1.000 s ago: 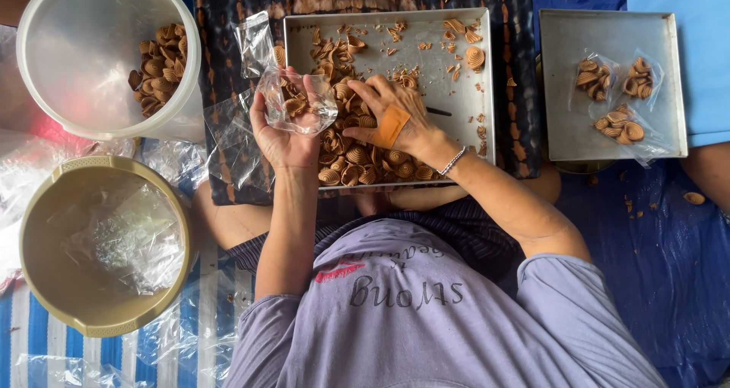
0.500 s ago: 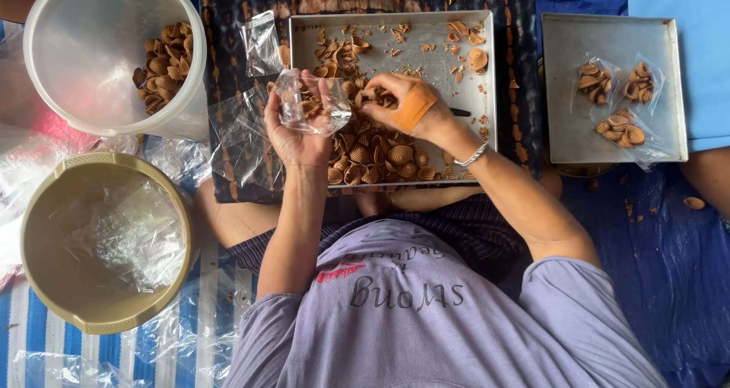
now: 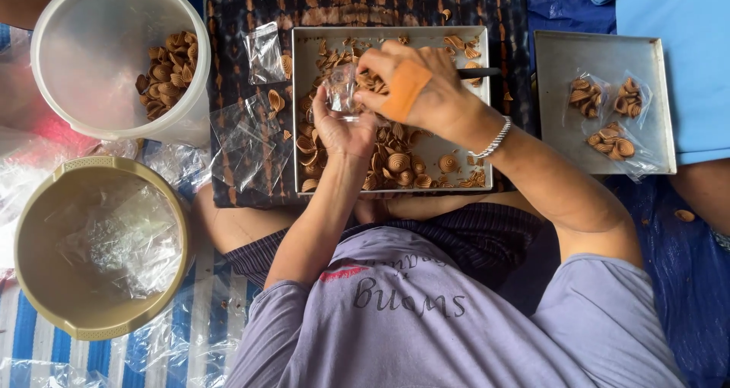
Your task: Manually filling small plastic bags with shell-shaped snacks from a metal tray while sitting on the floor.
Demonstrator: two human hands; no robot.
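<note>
A: The left hand grips a small clear plastic bag over the square metal tray.

B: The right hand pinches brown shell-shaped snacks at its mouth; brittle, they could crumble or spill.

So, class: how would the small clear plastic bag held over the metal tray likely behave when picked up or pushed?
The clear plastic bag looks thin and crumpled between the left hand and right hand, so it is probably floppy and very light. Its glossy film may be slippery. The shell-shaped snacks in the tray look thin and crisp, so a filled bag probably crushes easily.
</note>
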